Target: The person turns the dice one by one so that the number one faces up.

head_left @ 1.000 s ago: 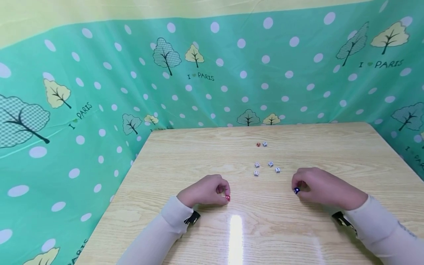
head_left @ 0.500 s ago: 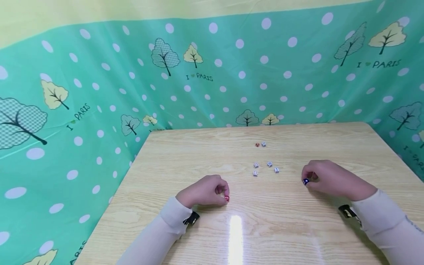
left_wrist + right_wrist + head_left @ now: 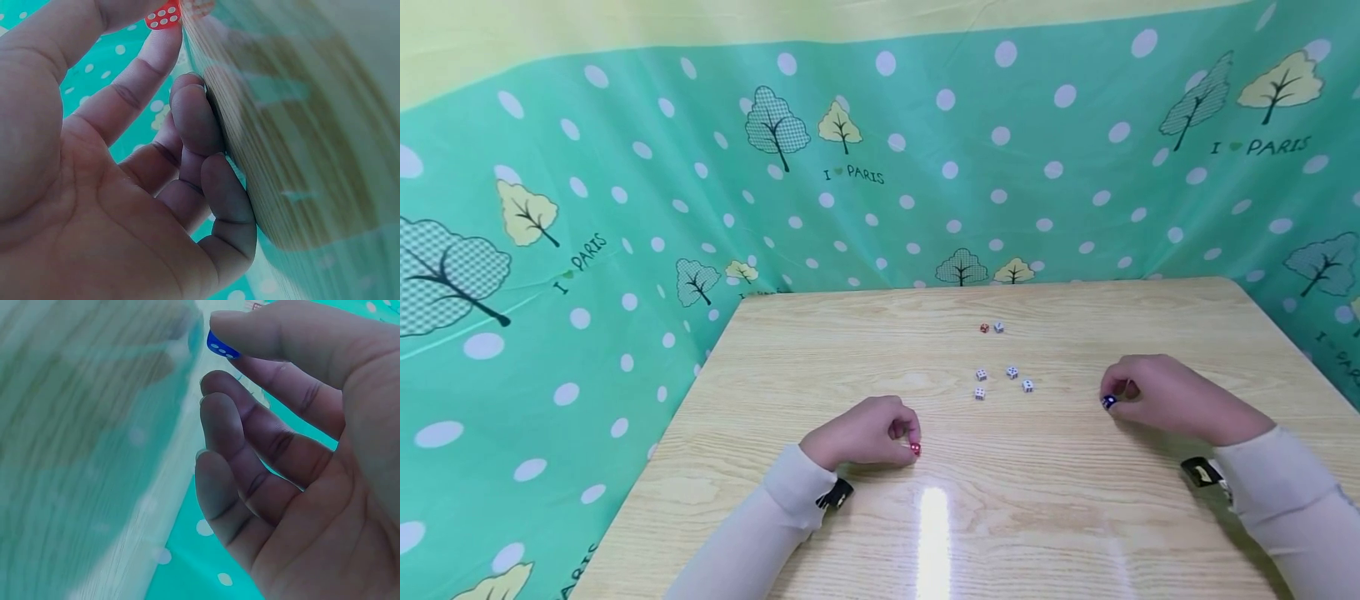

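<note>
Between thumb and index finger, my left hand [image 3: 867, 432] pinches a red die [image 3: 164, 15] with white pips, down at the tabletop left of centre. Its other fingers curl against the wood in the left wrist view. Over on the right side, my right hand [image 3: 1172, 397] pinches a blue die [image 3: 221, 346] between thumb and index finger, close over the table. The blue die [image 3: 1108, 402] shows at the fingertips in the head view. Several white dice, among them a near one [image 3: 980, 394] and a right one [image 3: 1027, 386], lie in a loose group between the hands.
Farther back on the wooden table [image 3: 820, 350], an orange-red die [image 3: 984, 328] sits beside a pale die [image 3: 998, 327]. A green dotted curtain [image 3: 865, 225] runs along the table's back and sides. A bright light reflection lies on the near tabletop.
My right hand has moved right and away from me over the table, carrying the blue die. My left hand keeps its place with the red die, and the other dice lie as before.
</note>
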A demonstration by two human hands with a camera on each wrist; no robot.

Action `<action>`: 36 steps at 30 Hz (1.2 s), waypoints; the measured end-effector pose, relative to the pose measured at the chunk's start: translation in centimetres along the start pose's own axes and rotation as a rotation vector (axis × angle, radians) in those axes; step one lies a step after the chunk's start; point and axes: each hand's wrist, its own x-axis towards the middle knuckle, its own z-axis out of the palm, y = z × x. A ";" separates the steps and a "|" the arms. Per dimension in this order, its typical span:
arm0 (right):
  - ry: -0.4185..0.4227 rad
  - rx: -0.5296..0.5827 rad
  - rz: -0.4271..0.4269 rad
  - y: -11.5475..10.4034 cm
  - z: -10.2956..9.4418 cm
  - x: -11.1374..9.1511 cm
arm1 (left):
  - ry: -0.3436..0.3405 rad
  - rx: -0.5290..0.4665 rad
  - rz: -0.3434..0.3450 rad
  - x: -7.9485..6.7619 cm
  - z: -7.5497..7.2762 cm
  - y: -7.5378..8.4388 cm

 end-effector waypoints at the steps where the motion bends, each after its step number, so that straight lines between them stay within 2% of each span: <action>1: 0.003 0.001 0.005 0.1 -0.1 0.0 | 0.000 0.002 -0.004 0.0 0.0 0.0; 15: -0.020 -0.010 0.025 1.2 -0.5 -0.3 | -0.008 -0.008 -0.001 0.0 -0.1 0.2; 36: -0.012 -0.013 0.034 1.1 0.0 -0.1 | -0.004 -0.007 -0.013 -0.1 0.0 0.1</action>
